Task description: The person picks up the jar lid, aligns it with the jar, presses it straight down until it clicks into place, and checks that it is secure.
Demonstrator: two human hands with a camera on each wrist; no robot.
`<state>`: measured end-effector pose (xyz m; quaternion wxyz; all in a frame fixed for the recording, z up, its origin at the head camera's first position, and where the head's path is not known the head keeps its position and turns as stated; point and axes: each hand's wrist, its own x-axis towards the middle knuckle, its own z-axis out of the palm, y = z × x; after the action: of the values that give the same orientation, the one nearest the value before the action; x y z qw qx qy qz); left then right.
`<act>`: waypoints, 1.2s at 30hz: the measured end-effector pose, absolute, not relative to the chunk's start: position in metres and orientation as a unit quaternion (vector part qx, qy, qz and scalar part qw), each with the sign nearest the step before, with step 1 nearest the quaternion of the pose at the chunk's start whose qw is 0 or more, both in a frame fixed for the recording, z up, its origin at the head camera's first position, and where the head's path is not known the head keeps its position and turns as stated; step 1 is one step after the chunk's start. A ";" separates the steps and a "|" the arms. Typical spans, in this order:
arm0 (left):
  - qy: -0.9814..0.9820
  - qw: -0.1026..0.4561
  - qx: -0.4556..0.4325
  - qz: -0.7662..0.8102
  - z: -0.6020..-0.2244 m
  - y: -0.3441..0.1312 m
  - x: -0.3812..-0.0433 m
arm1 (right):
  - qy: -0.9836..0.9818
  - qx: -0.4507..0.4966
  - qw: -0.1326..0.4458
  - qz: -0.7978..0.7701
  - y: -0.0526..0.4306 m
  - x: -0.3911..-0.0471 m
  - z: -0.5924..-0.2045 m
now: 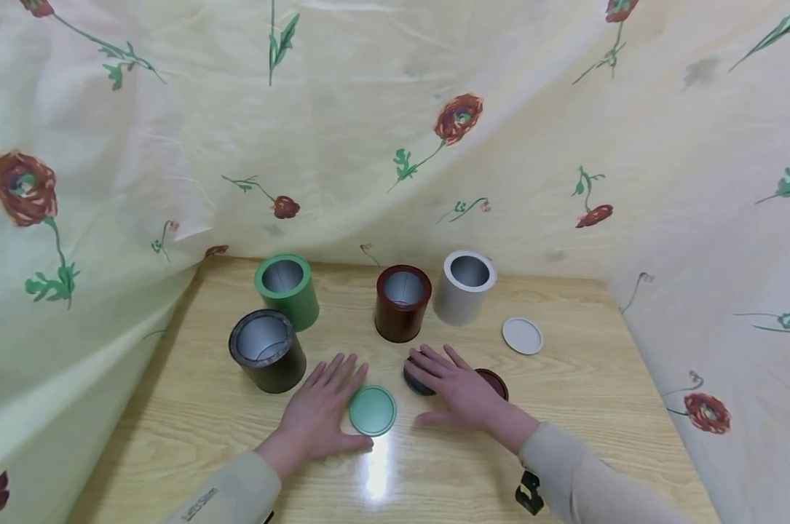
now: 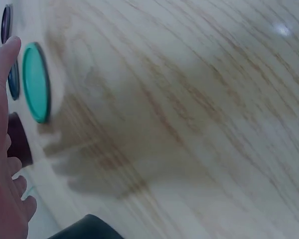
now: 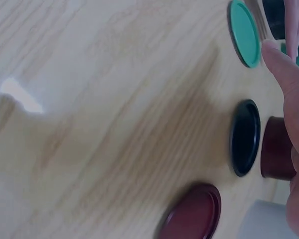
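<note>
My left hand (image 1: 319,415) reaches over the table with fingers extended, just left of a round green lid (image 1: 372,410). In the left wrist view that hand shows at the left edge, near the same green lid (image 2: 36,82). My right hand (image 1: 461,389) has its fingers spread above a black lid (image 1: 416,378), partly covering it in the head view. A dark red lid (image 1: 494,381) shows beyond its right side. The right wrist view shows the black lid (image 3: 245,138) and the red lid (image 3: 193,216) lying flat, below the hand. Neither hand holds anything.
A black canister (image 1: 270,356), a green canister (image 1: 293,295), a dark red canister (image 1: 401,309) and a white canister (image 1: 460,295) stand without lids at the back. A white lid (image 1: 522,335) lies to the right. Floral cloth (image 1: 342,145) hangs around the wooden table (image 1: 604,407).
</note>
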<state>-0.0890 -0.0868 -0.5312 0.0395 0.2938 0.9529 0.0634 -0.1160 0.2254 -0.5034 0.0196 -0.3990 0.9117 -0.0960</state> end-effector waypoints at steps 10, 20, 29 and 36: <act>0.952 0.066 0.289 0.080 -0.541 -0.091 -0.094 | 0.912 -0.392 0.051 -0.104 0.210 -0.114 -0.520; 0.950 0.079 0.292 0.079 -0.548 -0.092 -0.099 | 0.912 -0.400 0.057 -0.076 0.202 -0.113 -0.538; 0.949 0.076 0.293 0.086 -0.555 -0.093 -0.100 | 0.906 -0.408 0.031 -0.108 0.194 -0.112 -0.548; 0.947 0.046 0.305 0.091 -0.559 -0.093 -0.099 | 0.907 -0.397 0.023 -0.141 0.190 -0.111 -0.552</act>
<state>-0.0987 -0.0934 -0.5592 0.0459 0.3052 0.9469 0.0906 -0.1109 0.1903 -0.5524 0.0225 -0.3966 0.9068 -0.1413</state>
